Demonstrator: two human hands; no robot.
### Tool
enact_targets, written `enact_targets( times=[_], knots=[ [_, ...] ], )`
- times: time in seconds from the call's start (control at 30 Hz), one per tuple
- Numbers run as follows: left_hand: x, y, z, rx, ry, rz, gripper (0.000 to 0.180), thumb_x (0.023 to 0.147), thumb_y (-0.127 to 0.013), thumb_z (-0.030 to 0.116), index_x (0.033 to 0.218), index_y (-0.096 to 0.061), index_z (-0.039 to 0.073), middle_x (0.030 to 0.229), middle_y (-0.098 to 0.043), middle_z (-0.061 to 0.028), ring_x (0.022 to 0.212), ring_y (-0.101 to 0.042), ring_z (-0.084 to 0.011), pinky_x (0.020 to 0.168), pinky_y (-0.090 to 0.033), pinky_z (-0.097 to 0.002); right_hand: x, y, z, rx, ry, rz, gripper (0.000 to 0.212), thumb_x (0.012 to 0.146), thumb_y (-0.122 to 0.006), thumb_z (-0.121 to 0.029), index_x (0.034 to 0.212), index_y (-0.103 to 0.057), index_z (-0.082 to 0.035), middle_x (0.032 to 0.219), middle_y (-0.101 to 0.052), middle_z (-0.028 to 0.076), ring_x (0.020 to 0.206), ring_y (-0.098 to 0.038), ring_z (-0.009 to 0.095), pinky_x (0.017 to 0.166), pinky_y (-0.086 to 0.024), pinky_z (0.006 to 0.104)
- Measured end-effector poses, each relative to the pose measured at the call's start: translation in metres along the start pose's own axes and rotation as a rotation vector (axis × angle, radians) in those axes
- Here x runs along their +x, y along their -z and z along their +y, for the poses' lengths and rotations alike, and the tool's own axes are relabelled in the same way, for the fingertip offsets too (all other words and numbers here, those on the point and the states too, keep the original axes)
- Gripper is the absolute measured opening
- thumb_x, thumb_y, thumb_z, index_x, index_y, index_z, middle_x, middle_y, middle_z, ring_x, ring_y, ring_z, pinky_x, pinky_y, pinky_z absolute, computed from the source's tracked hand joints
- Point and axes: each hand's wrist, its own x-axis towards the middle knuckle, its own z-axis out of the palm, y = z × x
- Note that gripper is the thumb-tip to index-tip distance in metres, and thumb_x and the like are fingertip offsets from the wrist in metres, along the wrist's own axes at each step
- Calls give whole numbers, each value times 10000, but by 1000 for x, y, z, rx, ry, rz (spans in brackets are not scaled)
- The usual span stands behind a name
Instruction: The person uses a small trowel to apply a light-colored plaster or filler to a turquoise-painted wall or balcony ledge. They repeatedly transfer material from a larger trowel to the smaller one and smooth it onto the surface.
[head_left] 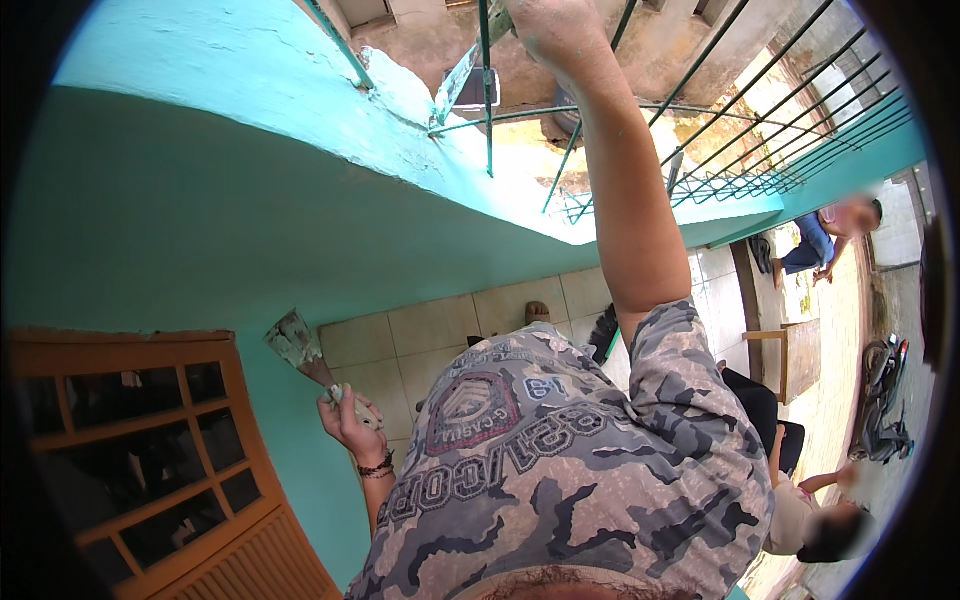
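Observation:
My left hand is wrapped round the handle of a wide putty knife. Its blade, smeared with pale paint, points up and away in front of the turquoise wall. At the top, my right arm stretches out over the ledge. My right hand, cut off by the picture's edge, grips a second putty knife. That blade is coated in light teal and reaches down among the green metal bars, its tip close to the ledge, where the paint is flaking. Whether it touches cannot be made out.
A green grille runs along the ledge to the right. An orange door with dark panes stands at lower left. Pale floor tiles lie below. Two people are at the right, near a wooden chair and a parked motorcycle.

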Motion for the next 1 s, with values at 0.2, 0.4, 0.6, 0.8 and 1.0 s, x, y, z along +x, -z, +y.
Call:
enact_targets(
  times=[0.2,0.4,0.6,0.8,1.0],
  knots=[
    [-4,-9,4,6,-8,13,119,873,-545,94,918,-444,49,583,-477,-49,409,-409,-114,349,-327,-247,7,3,-11,-78,41,-3,275,856,-564,-221,695,-553,2,591,-559,85,562,-500,138,561,-435,303],
    [-5,-9,3,-1,15,6,125,868,-555,97,917,-449,52,581,-476,-47,403,-414,-120,348,-330,-249,8,-12,17,17,92,5,247,873,-596,-202,735,-561,0,589,-532,52,575,-469,107,542,-421,304],
    [-4,-11,1,-32,2,3,112,867,-554,84,911,-455,52,580,-473,-43,400,-415,-121,351,-343,-253,3,0,19,251,-46,-10,272,857,-648,-321,807,-599,-57,597,-502,-10,486,-441,44,426,-357,194],
    [-1,1,-16,-46,-28,-49,96,869,-545,73,909,-459,53,638,-496,-40,439,-435,-115,371,-369,-249,-6,1,2,318,-116,34,270,861,-634,-321,809,-575,-62,611,-490,0,489,-418,58,416,-342,201],
    [-1,4,-20,-13,-7,-47,103,868,-553,83,909,-463,55,630,-498,-43,439,-439,-114,367,-360,-245,20,-4,-9,-207,69,-63,262,820,-590,-260,728,-583,-16,615,-560,85,603,-523,144,581,-436,322]
  ],
)
